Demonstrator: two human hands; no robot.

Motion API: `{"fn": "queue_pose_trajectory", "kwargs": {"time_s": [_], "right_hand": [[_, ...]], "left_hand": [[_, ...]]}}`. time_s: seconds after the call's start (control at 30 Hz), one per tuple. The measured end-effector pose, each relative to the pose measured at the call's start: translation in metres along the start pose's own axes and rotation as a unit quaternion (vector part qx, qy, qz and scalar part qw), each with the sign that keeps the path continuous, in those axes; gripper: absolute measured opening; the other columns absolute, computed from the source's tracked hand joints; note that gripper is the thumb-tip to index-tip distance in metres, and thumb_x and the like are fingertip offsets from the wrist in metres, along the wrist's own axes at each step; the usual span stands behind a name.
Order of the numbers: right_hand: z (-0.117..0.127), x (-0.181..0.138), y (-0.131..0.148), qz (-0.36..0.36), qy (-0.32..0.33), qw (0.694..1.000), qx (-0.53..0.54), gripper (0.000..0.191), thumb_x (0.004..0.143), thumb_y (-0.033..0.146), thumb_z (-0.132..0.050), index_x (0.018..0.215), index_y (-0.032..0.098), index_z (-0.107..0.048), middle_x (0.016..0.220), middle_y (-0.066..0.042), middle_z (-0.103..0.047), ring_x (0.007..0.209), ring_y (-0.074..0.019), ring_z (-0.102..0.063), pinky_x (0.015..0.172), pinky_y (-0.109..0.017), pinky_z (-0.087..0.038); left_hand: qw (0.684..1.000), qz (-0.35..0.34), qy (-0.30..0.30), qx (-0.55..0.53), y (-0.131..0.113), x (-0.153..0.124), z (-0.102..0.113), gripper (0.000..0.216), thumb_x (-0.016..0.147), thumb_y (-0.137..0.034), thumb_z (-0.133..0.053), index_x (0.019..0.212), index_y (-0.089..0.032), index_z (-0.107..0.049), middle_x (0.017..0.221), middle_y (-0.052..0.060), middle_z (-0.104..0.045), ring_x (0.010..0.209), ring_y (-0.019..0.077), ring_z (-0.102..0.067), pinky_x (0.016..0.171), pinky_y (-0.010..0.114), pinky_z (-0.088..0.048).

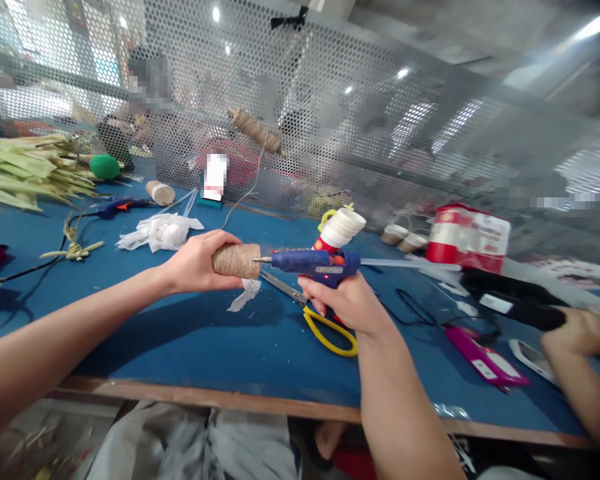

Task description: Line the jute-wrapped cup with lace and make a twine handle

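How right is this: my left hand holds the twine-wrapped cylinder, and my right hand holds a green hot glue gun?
One slip: the head view shows the hot glue gun in your right hand is blue. Your left hand does hold the twine-wrapped cylinder.

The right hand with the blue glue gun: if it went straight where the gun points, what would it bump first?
Probably the twine-wrapped roll in the left hand. The nozzle of the glue gun points at its end; whether they already touch is hard to tell.
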State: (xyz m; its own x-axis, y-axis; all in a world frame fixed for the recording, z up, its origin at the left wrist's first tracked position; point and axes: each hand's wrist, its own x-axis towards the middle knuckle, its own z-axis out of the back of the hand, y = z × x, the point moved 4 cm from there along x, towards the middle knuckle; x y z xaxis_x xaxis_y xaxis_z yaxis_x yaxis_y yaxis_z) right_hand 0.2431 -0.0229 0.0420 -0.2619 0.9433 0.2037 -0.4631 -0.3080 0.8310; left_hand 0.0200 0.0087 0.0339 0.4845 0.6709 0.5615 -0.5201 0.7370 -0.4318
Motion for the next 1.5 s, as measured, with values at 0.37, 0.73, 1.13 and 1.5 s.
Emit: {"fn": "queue_pose_trajectory", "kwargs": {"time_s": [0.37,0.73,1.13,1.5], "right_hand": [[0.000,-0.001,0.004,0.003,0.001,0.999,-0.033,0.025,0.076,0.036,-0.060,0.061,0.017,-0.053,0.042,0.003,-0.048,0.036,-0.0083,-0.045,0.040,-0.023,-0.040],[0.000,-0.003,0.007,-0.004,-0.008,0.999,-0.044,0.026,0.074,0.034,-0.062,0.057,0.017,-0.052,0.039,0.003,-0.047,0.035,-0.0080,-0.043,0.038,-0.023,-0.038],[0.002,0.001,0.002,-0.005,-0.033,0.999,0.018,0.023,0.075,0.033,-0.061,0.062,0.015,-0.053,0.048,0.002,-0.051,0.037,-0.0057,-0.043,0.038,-0.021,-0.038],[-0.001,-0.003,0.007,0.013,0.004,1.000,0.012,0.019,0.074,0.031,-0.061,0.065,0.016,-0.055,0.051,0.002,-0.053,0.035,-0.0062,-0.044,0.036,-0.022,-0.039]], "left_hand": [[0.995,0.064,0.022,-0.072,0.003,0.000,-0.001,0.054,0.059,-0.050,-0.067,0.097,-0.013,-0.056,0.082,0.004,-0.063,0.069,0.0155,-0.058,0.061,0.028,-0.047],[0.997,0.059,0.007,-0.054,0.001,0.000,0.001,0.051,0.060,-0.049,-0.067,0.096,-0.014,-0.057,0.082,0.005,-0.064,0.069,0.0157,-0.058,0.061,0.028,-0.048],[1.000,-0.031,-0.002,0.003,-0.008,-0.002,0.000,0.053,0.059,-0.046,-0.069,0.099,-0.014,-0.055,0.093,0.009,-0.063,0.082,0.0198,-0.060,0.072,0.032,-0.048],[0.991,0.104,0.025,-0.078,0.003,0.000,0.001,0.053,0.060,-0.050,-0.065,0.096,-0.013,-0.057,0.079,0.004,-0.062,0.067,0.0149,-0.056,0.060,0.027,-0.046]]}}
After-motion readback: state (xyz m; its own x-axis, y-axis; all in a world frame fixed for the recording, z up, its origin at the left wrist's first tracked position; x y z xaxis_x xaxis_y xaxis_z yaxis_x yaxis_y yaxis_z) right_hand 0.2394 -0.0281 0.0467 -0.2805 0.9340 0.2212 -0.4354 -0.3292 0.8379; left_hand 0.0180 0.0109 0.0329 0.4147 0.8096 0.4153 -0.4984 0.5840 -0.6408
